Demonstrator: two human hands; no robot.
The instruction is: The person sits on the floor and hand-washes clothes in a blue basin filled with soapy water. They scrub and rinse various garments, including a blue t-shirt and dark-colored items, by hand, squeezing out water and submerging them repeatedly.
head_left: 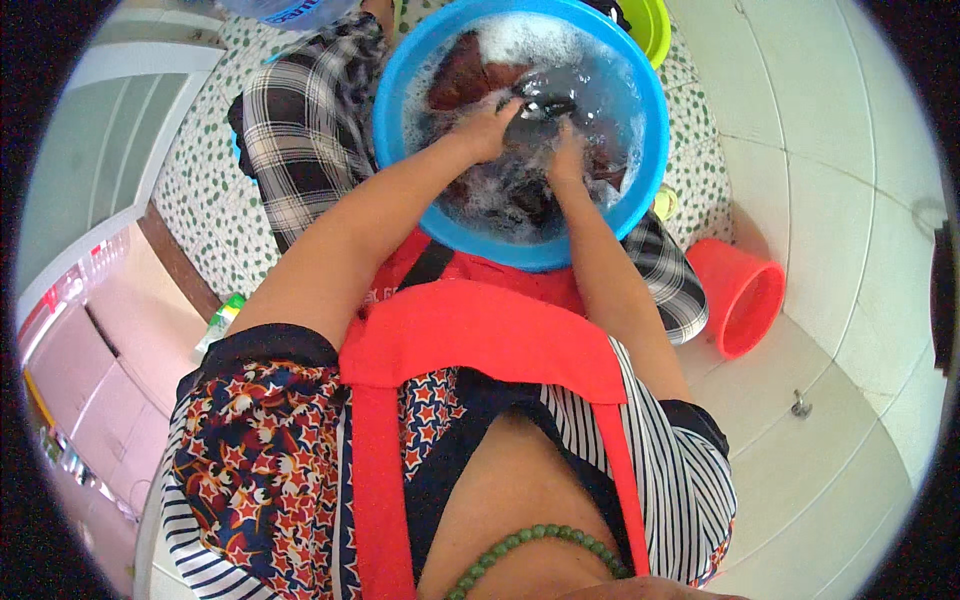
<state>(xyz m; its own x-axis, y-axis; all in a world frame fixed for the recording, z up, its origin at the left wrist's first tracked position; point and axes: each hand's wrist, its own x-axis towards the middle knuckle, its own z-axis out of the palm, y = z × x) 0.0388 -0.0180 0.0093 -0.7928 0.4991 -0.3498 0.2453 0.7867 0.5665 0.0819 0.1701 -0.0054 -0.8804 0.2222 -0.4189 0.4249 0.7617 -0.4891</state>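
Observation:
A round blue basin (657,110) holds soapy water and soaking clothes. My left hand (488,132) is closed on a dark wet garment (538,118) near the basin's middle. On the garment's other side, my right hand (566,158) grips it too, its fingers partly hidden by water and splashes. Reddish-brown cloth (462,78) floats beyond my left hand, and more dark cloth lies under the suds nearer to me. White foam (525,38) gathers along the far side of the water.
A red bucket (748,300) lies tipped at the right. Behind the basin stands a yellow-green tub (655,30), with a clear blue-tinted container (295,12) at the far left. A green and white packet (225,315) is by my left arm. Tiled wall (830,170) borders the right.

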